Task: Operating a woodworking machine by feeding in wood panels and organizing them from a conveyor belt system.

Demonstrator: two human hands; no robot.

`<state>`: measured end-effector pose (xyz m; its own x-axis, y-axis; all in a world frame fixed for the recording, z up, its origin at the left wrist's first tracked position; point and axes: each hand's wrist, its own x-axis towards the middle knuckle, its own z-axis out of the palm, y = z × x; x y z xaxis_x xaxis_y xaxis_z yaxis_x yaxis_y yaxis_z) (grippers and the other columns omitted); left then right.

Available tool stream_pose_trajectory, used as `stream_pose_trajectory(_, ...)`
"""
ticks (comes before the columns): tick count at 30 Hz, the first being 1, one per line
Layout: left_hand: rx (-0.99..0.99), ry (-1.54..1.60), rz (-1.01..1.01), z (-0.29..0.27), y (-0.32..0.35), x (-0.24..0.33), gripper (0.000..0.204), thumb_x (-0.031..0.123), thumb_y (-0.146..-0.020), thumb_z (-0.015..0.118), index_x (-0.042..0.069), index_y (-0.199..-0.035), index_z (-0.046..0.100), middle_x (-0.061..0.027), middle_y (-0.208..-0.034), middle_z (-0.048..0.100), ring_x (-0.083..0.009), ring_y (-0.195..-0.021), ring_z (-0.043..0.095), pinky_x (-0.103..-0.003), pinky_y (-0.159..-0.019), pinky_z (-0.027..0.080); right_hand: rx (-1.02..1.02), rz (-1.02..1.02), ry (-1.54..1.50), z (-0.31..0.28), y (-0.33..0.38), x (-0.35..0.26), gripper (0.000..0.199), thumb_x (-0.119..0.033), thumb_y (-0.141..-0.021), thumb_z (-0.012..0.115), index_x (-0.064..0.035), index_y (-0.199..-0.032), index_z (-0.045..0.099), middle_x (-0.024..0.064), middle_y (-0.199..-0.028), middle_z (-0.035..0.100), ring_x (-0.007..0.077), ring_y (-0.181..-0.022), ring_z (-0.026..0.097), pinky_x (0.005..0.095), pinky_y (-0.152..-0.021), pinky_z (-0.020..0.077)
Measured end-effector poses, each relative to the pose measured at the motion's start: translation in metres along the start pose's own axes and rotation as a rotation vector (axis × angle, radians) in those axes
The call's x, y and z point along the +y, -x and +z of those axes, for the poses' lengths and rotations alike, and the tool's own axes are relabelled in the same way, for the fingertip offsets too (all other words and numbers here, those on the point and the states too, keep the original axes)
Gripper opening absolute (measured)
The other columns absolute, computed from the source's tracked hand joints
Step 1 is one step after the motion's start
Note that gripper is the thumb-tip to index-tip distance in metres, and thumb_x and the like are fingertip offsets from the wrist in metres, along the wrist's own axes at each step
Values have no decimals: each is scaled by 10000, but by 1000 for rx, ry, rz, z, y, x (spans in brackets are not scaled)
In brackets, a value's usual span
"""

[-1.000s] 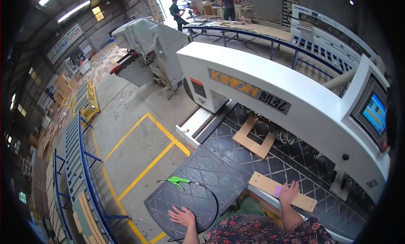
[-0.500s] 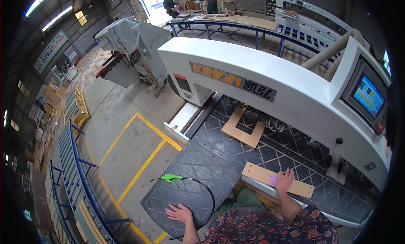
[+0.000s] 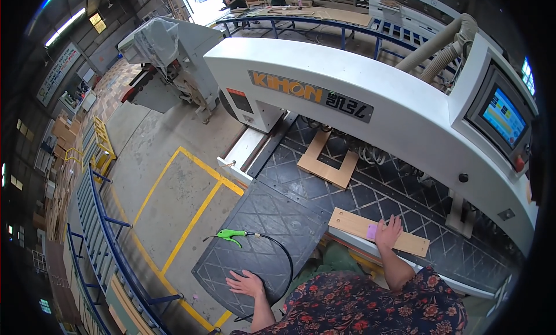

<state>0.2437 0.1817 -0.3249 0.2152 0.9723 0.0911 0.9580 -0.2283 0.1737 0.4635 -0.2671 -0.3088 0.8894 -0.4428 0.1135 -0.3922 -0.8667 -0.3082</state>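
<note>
A narrow light-wood board (image 3: 351,222), holed near both ends, is lying flat and slantwise under the right hand (image 3: 388,233), a lilac patch (image 3: 371,231) showing beside it. A green air blow gun (image 3: 233,235) is lying on the black side table (image 3: 260,210), where the left hand (image 3: 246,284) is resting, fingers spread.

Dark table (image 3: 260,210) beneath air gun (image 3: 230,235), plank (image 3: 352,222), U-shaped panel (image 3: 325,171)

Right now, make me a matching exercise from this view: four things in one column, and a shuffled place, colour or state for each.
1. air gun
2. left hand
3. right hand
4. touchscreen

A. palm down on the black side table
B. lit, mostly blue
C. bright green
D. on the wooden plank

Pairs: 1-C, 2-A, 3-D, 4-B
</note>
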Motion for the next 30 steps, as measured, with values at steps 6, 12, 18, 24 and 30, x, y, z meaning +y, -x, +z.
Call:
stream_pose_trajectory(6,12,8,-3,-1,0,1,609,386,-971,447,91,-1490,324,-244,-1555,217,-357,-1459,180,-533,-1185,77,13,-14,27,1,2,-1,568,-376,-938,516,-9,-1369,473,210,-1468,388,350,-1399,306,501,-1168,179)
stream_pose_trajectory(12,37,-15,7,1,0,0,603,381,-974,451,92,-1488,327,-238,-1550,238,-349,-1460,182,-537,-1177,92,30,-14,20,1,2,-1,566,-367,-928,524,8,-1351,487,216,-1451,406,354,-1391,315,502,-1165,181)
stream_pose_trajectory(18,33,-5,-2,0,0,2,605,378,-968,462,87,-1483,335,-240,-1549,239,-349,-1463,175,-534,-1178,86,32,-22,27,2,2,0,568,-364,-929,524,11,-1353,485,219,-1450,407,352,-1389,318,498,-1164,184)
stream_pose_trajectory(24,26,0,-6,-1,0,3,609,372,-964,468,84,-1483,332,-241,-1549,239,-352,-1465,168,-533,-1180,81,22,-22,24,1,1,-2,568,-363,-930,527,12,-1354,480,220,-1454,397,355,-1391,310,499,-1165,180)
stream_pose_trajectory(30,12,2,-10,-3,0,3,605,366,-962,463,73,-1477,337,-241,-1556,214,-353,-1459,174,-534,-1183,78,15,-19,30,0,3,-2,565,-359,-931,526,10,-1357,473,219,-1457,389,360,-1393,303,503,-1166,176)
